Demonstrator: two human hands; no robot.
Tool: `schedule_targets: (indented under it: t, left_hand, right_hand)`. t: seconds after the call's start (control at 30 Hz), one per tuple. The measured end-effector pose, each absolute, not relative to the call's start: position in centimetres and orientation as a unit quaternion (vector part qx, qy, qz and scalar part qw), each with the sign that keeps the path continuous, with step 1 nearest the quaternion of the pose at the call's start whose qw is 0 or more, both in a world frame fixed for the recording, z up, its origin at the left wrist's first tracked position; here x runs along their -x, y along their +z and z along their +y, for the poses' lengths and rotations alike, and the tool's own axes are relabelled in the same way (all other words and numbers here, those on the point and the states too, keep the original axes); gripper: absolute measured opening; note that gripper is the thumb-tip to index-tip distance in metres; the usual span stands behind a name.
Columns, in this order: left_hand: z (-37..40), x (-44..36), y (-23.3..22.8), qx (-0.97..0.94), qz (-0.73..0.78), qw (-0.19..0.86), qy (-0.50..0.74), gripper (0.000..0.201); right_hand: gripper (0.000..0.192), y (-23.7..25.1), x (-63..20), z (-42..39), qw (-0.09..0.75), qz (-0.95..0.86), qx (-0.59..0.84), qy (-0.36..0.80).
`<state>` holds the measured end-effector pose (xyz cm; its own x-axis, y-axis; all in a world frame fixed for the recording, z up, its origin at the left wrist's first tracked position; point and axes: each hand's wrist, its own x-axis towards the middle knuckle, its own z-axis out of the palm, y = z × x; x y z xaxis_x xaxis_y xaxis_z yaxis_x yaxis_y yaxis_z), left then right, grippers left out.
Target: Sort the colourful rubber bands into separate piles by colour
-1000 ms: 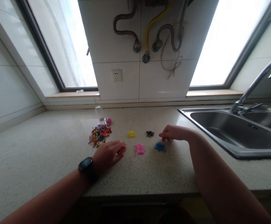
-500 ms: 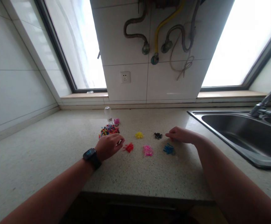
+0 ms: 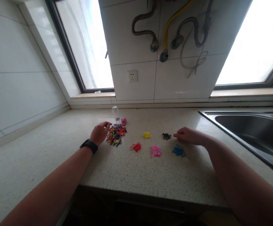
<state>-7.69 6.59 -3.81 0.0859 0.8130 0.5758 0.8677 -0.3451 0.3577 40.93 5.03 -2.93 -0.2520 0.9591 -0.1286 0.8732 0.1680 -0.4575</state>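
Lying on the speckled counter (image 3: 56, 147), a mixed heap of small coloured bands (image 3: 116, 134) has the left hand (image 3: 100, 133) at its left edge, fingers loosely curled and their tips at the rim of the heap; whether they pinch any band cannot be told. A dark watch (image 3: 88, 145) sits on that wrist.

To the right of the heap lie five small sorted clusters, each apart from the others: a red cluster (image 3: 136, 147), a yellow cluster (image 3: 147, 135), a pink cluster (image 3: 155, 151), a black cluster (image 3: 166, 136) and a blue cluster (image 3: 179, 150). The right hand (image 3: 189, 136) rests on the counter just right of the black cluster and just behind the blue one, fingers drawn together and pointing toward the black bands; its grip is too small to read, so it is unclear whether it holds anything.

Behind the heap stands a small clear bottle (image 3: 115, 113), upright, with a pink cap (image 3: 124, 121) lying just beside it. A steel sink (image 3: 251, 131) is set into the counter far to the right. On the tiled wall beyond are a white socket (image 3: 132, 76) and several pipes (image 3: 167, 34), between two bright windows.
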Motion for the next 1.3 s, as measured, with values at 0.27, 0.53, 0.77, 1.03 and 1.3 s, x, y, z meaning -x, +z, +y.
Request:
schedule_targets:
  t: [0.27, 0.53, 0.77, 1.03, 1.3]
  left_hand:
    - [7.0, 7.4, -4.8, 0.774, -0.567, 0.028, -0.281, 0.032]
    - [6.7, 7.6, -4.8, 0.771, -0.577, 0.059, -0.263, 0.022]
    - [6.7, 7.7, -4.8, 0.766, -0.574, 0.069, -0.28, 0.021]
    - [6.9, 7.8, -4.9, 0.747, -0.58, 0.058, -0.321, 0.024]
    - [6.5, 6.7, -4.6, 0.753, -0.561, 0.06, -0.338, 0.027]
  right_hand:
    - [0.062, -3.0, -40.5, 5.0, 0.098, -0.762, 0.6, 0.225]
    - [0.061, -3.6, -40.9, 5.5, 0.1, -0.756, 0.606, 0.224]
    - [0.058, -4.1, -41.3, 5.9, 0.105, -0.752, 0.607, 0.235]
    - [0.06, -4.0, -41.2, 5.8, 0.103, -0.753, 0.61, 0.223]
    - [0.06, -3.6, -40.9, 5.5, 0.105, -0.758, 0.602, 0.229]
